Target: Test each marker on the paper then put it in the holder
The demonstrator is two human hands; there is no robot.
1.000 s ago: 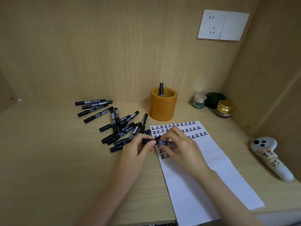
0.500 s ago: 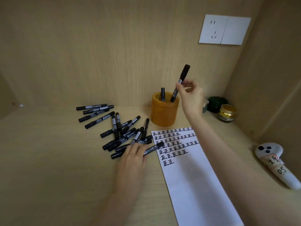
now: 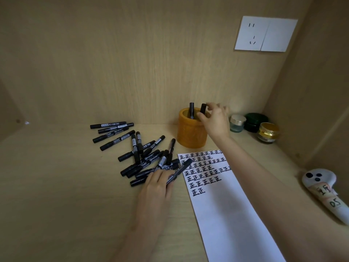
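dim warm light, soft shadows, wide-angle bending at edges

Right hand point(image 3: 215, 121) at the orange holder point(image 3: 190, 135), left hand point(image 3: 156, 188) on the loose markers point(image 3: 139, 157).
The right fingers point(image 3: 201, 116) pinch the top of a black marker point(image 3: 203, 108) standing in the holder beside a second marker point(image 3: 192, 110). Left of and in front of the holder, the left hand lies over one front marker point(image 3: 184, 166) of the pile on the worktop point(image 3: 56, 186); whether it grips it is unclear. The paper point(image 3: 226, 214), with rows of black characters, lies just in front of the holder.
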